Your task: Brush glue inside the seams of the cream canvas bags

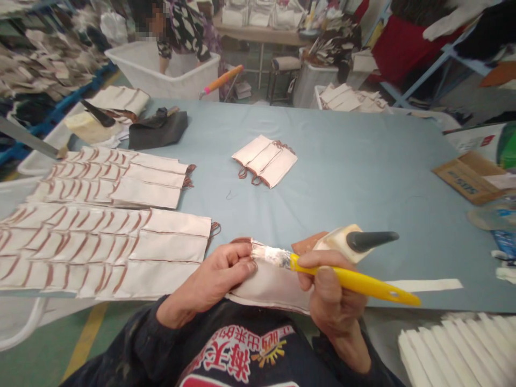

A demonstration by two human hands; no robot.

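In my right hand [334, 285] is a yellow-handled paintbrush [363, 285], its bristles caked in white. The bristle tip touches the upper left edge of a cream fabric piece [274, 285] with brown edging, close in front of my body. My left hand [217, 277] pinches that same edge, thumb and fingers closed beside the bristles. Just beyond my right hand lies a cream bottle [341, 242] with a black nozzle, next to a brown scrap [308, 243]. A pale strip [427, 285] runs to the right of the brush handle.
Overlapping rows of cream pieces [169, 231] cover the table's left side. A cream piece with brown loops [265, 160] lies mid-table. An open cardboard box [471, 177] sits at the right edge. Across the table, another person [183, 32] reaches into a white bin [161, 67].
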